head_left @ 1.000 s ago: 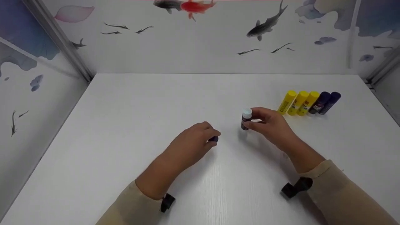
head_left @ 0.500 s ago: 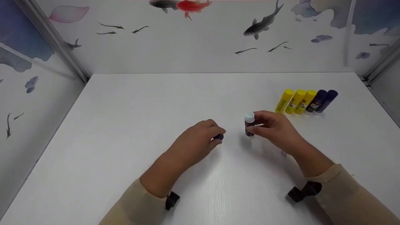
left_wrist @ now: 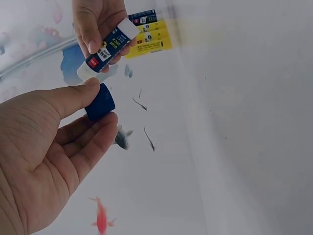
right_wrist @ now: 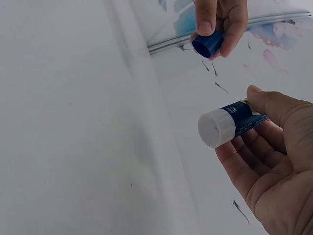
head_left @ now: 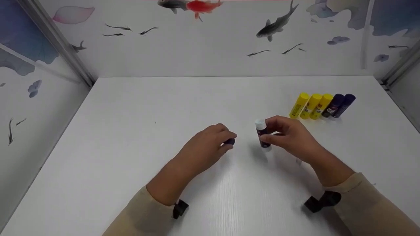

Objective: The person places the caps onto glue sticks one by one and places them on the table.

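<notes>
Between thumb and fingers, my left hand (head_left: 205, 147) pinches a dark blue glue stick cap (left_wrist: 101, 103); its hollow end shows in the right wrist view. My right hand (head_left: 292, 136) holds an uncapped glue stick (head_left: 262, 134) with a dark blue label and white ends, its thumb on one side and fingers on the other. The glue stick (right_wrist: 234, 122) is slightly tilted in the head view, white end up, above the table. Cap and glue stick are apart, with a short gap between the two hands.
At the back right of the white table (head_left: 147, 108), three yellow glue sticks (head_left: 310, 106) and two dark blue glue sticks (head_left: 338, 106) stand side by side in a row. Behind it rises a wall panel (head_left: 197, 49) printed with fish.
The glue stick in my right hand has come slightly nearer to me and now tilts a little. My left hand, still pinching the cap, has shifted slightly right and away from me.
</notes>
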`<state>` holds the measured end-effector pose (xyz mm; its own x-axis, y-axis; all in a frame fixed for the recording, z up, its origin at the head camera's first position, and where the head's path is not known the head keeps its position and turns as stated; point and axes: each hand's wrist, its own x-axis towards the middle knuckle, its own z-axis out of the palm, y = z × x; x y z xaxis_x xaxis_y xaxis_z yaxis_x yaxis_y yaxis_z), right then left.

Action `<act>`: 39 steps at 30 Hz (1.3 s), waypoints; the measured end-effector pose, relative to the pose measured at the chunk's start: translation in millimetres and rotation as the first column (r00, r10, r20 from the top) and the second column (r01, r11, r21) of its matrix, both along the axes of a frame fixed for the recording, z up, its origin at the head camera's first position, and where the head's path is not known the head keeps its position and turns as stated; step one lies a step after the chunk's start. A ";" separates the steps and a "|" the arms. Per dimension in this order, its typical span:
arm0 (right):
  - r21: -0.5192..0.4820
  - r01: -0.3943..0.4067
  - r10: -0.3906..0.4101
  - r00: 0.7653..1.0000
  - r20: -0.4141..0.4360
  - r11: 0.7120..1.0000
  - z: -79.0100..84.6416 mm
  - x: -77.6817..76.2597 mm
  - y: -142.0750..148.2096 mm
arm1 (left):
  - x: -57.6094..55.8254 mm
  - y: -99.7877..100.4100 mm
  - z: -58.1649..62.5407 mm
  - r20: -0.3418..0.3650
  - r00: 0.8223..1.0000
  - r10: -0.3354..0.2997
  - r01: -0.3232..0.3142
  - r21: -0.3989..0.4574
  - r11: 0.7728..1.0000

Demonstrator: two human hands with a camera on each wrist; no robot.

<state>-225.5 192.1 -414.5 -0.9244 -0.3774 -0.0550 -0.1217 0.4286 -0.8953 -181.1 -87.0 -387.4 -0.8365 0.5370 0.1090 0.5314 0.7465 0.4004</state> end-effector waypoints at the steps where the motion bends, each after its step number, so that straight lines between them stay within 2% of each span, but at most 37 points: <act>1: -0.005 -0.002 0.002 1.000 -0.001 1.000 0.5 0.6 -0.4 | -0.2 -0.3 0.3 -0.008 1.000 -0.001 0.001 0.008 1.000; 10: -0.036 -0.065 0.064 0.998 -0.026 0.997 5.3 6.0 -2.9 | -1.2 -2.8 -1.1 -0.154 0.988 -0.028 0.043 0.094 0.995; 15: -0.023 -0.087 0.085 0.995 -0.060 0.996 7.0 8.0 -4.0 | -2.4 -5.2 -4.1 -0.186 0.982 -0.037 0.068 0.166 0.984; 24: -0.010 -0.118 0.116 0.988 -0.103 0.993 5.8 8.7 -2.2 | -1.3 -7.1 -6.3 -0.166 0.985 -0.040 0.081 0.249 0.965; 35: 0.036 -0.135 0.139 0.978 -0.155 0.990 10.0 13.0 -3.0 | -1.0 -5.4 -7.5 -0.060 0.998 -0.027 0.045 0.319 0.947; 39: 0.068 -0.138 0.149 0.968 -0.204 0.988 10.4 13.6 -2.8 | -1.2 -4.2 -7.4 -0.021 0.999 -0.028 0.034 0.345 0.938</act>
